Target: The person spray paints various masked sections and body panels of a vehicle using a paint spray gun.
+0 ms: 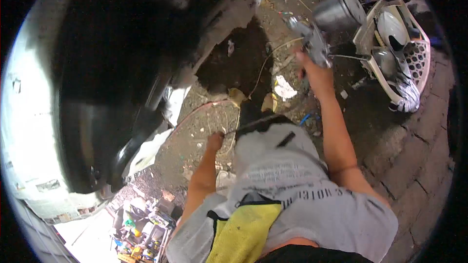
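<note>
My right hand (pixel 312 70) is wrapped round a shiny metal tool (pixel 317 46) that looks like a spray gun, blurred by motion. A grey metal canister (pixel 339 9) is right above it; whether the two are joined is unclear. A thin pale hose (pixel 267 61) runs from near the tool down over the ground. Lower and to the left, my left hand (pixel 216 140) is closed low over the dirt. A thin dark line starts at its fingers, too small to identify. At the left stands a large glossy black panel (pixel 102 97), edged with newspaper (pixel 44 185).
At the right, a pale plastic crate (pixel 425 63) holds bowls and a bundle of white cord. Tools and bottles (pixel 144 229) are heaped at the lower left. A reddish hose (pixel 195 113) and white scraps (pixel 284 87) lie on the dirt. A yellow cloth (pixel 243 231) hangs on my chest.
</note>
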`<act>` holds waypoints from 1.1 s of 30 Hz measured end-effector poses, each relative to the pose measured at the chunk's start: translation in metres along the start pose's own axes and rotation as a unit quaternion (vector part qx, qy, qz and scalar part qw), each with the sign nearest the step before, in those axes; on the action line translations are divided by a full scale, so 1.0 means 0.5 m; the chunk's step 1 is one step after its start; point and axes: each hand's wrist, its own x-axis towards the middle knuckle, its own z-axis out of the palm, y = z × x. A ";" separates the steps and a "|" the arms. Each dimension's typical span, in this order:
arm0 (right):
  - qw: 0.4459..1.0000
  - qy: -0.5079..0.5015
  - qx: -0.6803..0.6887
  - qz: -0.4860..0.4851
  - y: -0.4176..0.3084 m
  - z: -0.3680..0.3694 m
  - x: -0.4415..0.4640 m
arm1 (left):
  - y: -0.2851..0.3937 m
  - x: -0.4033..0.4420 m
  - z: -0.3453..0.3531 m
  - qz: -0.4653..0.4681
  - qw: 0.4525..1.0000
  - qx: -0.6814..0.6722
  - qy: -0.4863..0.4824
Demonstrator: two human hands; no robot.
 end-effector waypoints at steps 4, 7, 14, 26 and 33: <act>0.999 -0.019 0.021 0.032 0.056 0.006 0.055 | 0.076 0.055 0.022 -0.069 0.988 0.067 -0.120; 0.999 -0.047 0.022 0.001 0.161 0.040 0.136 | 0.161 0.126 0.034 -0.100 0.985 0.012 -0.142; 0.955 -0.151 -0.010 -0.254 0.354 0.208 0.332 | 0.213 0.264 0.006 -0.175 0.954 0.064 -0.233; 0.840 -0.332 -0.060 -0.425 0.282 0.404 0.484 | 0.204 0.366 -0.049 -0.274 0.942 0.072 -0.180; 0.827 -0.376 -0.083 -0.410 0.287 0.391 0.534 | 0.268 0.448 -0.070 -0.299 0.928 0.068 -0.214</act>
